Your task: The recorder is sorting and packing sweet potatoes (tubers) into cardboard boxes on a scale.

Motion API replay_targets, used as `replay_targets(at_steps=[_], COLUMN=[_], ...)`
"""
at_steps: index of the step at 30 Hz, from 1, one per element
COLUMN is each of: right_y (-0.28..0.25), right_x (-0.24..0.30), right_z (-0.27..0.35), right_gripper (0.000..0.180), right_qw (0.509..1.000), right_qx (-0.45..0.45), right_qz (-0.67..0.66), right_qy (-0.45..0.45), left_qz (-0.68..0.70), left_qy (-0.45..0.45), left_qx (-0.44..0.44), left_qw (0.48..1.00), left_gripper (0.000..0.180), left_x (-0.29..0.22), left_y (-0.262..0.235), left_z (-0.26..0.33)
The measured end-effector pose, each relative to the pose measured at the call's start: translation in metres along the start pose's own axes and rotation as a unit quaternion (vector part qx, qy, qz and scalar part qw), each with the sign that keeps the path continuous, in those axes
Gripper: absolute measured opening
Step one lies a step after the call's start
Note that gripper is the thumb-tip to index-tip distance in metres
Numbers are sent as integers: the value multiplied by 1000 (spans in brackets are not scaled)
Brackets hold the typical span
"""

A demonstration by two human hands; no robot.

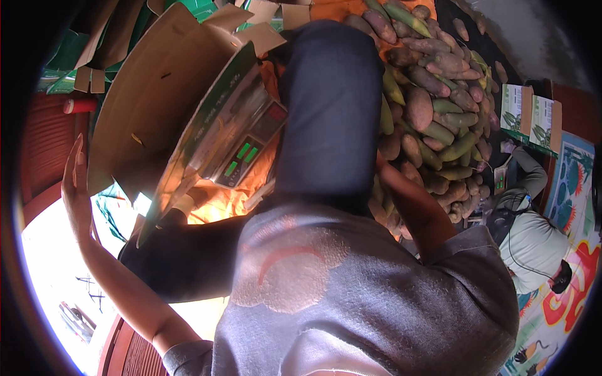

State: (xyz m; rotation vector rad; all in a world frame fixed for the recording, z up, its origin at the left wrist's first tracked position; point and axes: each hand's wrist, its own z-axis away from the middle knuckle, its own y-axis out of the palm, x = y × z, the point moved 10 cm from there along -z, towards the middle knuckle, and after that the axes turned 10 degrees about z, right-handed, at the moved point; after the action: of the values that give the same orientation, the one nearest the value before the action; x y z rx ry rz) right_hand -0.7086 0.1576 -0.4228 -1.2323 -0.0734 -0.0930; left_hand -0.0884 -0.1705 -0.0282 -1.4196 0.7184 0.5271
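My left hand point(76, 191) is raised with straight fingers beside the outer edge of a large open cardboard box point(147, 94). Whether it touches the box I cannot tell. The box is tilted, brown inside and green printed outside. Next to it is a digital scale point(241, 160) with lit green displays, partly covered by the box's wall. My right forearm point(414, 200) reaches past my bent knee towards a heap of long, pinkish-brown and green root-like produce point(433, 113), much of it like sweet potatoes. My knee hides the right hand and anything in it.
More green and brown cartons point(103, 37) stand at the far left, by a reddish wooden seat point(53, 138) with a red cylinder point(79, 106) on it. Orange sheeting point(219, 203) lies under the scale. Another person point(530, 238) crouches at the right, near two printed cartons point(530, 119).
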Motion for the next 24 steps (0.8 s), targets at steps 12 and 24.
replay_targets(at_steps=[12,24], right_y=[-66,-91], right_x=[-108,-72], right_z=[-2,-103], right_gripper=[61,59], right_qw=[934,942], right_qx=[-52,-67], right_qz=[-57,-115], right_qy=[349,306], left_qz=[-10,14], left_qy=[-22,-55], left_qx=[-29,-108], left_qw=[999,993], left_gripper=[34,30], left_x=[34,31], left_y=[-20,-38], left_z=[33,38])
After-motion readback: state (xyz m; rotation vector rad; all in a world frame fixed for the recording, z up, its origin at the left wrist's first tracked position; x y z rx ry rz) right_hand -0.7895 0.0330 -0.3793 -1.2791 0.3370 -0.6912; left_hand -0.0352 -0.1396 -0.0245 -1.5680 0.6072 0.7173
